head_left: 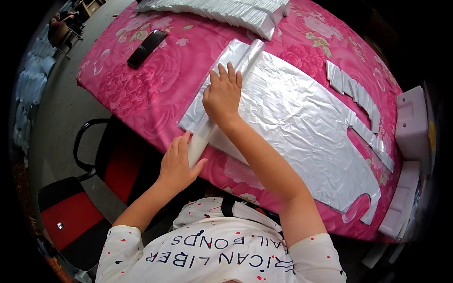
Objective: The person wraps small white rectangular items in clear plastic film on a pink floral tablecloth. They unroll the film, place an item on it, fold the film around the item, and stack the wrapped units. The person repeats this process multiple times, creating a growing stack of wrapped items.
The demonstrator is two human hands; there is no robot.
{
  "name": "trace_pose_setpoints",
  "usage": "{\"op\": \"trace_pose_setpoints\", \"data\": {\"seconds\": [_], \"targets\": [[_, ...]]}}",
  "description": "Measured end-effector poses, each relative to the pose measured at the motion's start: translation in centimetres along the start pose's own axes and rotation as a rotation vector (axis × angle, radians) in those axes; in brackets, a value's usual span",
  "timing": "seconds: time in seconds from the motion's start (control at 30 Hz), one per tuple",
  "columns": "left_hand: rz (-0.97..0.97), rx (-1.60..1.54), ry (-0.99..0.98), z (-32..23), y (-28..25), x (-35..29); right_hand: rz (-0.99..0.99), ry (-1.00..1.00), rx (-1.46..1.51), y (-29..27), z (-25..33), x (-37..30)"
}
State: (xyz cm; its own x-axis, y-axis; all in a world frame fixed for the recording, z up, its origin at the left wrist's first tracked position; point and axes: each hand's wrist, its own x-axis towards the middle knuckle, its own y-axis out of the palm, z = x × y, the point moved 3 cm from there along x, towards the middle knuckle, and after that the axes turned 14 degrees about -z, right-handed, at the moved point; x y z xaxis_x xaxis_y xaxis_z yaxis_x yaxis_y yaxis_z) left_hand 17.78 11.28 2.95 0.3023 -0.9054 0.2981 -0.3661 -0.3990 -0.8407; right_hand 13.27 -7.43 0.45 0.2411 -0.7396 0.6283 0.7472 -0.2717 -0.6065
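Observation:
A stack of thin silvery-white plastic bags (297, 127) lies spread across the table, its cut-out handle end toward the right. Along its left end, a pale tube-like roll (198, 147) runs from near to far, with a flat folded strip of plastic (199, 107) beside it. My right hand (223, 92) presses palm down on the plastic by the roll, fingers stretched and slightly spread. At the roll's near end, my left hand (177, 162) touches it with fingers extended and thumb held apart. What lies inside the roll is hidden.
A pink floral cloth (118, 89) covers the table. Folded bags (212, 12) are piled at the far edge. A black phone (147, 49) lies far left, plastic strips (351, 92) to the right. White foam boxes (414, 122) flank the right edge; a red-black chair (71, 210) stands left.

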Motion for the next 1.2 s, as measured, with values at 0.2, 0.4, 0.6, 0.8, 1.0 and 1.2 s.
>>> {"op": "trace_pose_setpoints", "data": {"seconds": [0.2, 0.4, 0.6, 0.8, 1.0, 1.2], "targets": [[0.177, -0.394, -0.285, 0.6, -0.1, 0.7, -0.257, 0.43, 0.19, -0.4, -0.2, -1.5], [0.521, -1.321, -0.656, -2.0, 0.3, -1.2, 0.075, 1.087, 1.448, -5.7, -1.3, -0.9], [0.784, -1.621, -0.684, -6.3, 0.2, -0.2, 0.053, 0.954, 1.669, -14.4, -0.5, 1.2], [0.829, -1.333, -0.637, -9.1, 0.9, 0.2, 0.024, 0.895, 1.543, -17.4, -1.2, 0.8], [1.148, -1.656, -0.684, -11.1, 0.7, -0.4, -0.008, 0.936, 1.67, -19.4, -1.6, 0.1], [0.554, -1.128, -0.469, -11.9, 1.5, 1.0, -0.071, 0.972, 1.325, -18.5, -3.1, -2.3]]}}
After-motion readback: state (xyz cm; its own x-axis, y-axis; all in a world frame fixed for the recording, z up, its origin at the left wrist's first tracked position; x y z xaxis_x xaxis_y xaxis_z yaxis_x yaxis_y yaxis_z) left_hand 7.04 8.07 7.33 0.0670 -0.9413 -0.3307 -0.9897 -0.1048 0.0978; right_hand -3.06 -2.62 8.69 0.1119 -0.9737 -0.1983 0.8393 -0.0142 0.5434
